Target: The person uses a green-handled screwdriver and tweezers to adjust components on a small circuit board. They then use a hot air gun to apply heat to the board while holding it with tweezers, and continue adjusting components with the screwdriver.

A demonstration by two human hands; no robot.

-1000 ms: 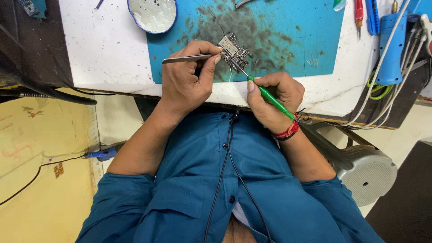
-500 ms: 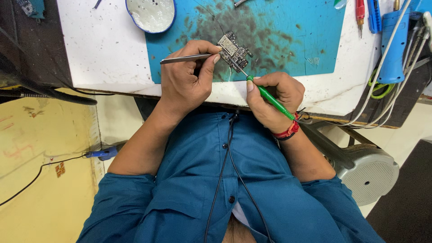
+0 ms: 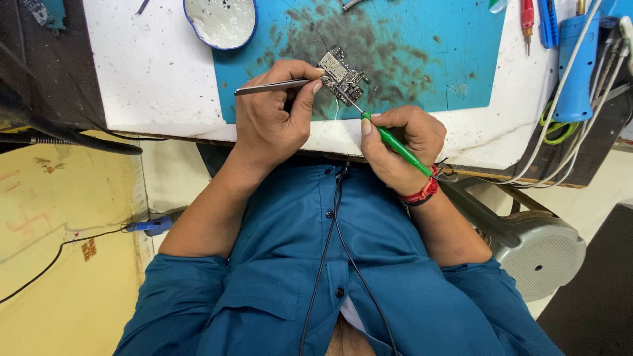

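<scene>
The left hand has its grip closed on a pair of slim silver metal tweezers, pinched between thumb and fingers, with the handle end pointing away to the left and the tips hidden behind the fingers, close against a small dark circuit board. That board sits on a stained turquoise work mat, near the mat's front edge, between the two hands. The right hand is wrapped around a thin green-handled screwdriver, held like a pen; its fine metal tip reaches up to the near edge of the board. A red thread band circles the right wrist. The mat lies on a white, speckled tabletop. Further back, at the mat's corner, stands a round white dish with a blue rim. Off to the right lie a blue plastic tool and several pale cables trailing over the edge.
</scene>
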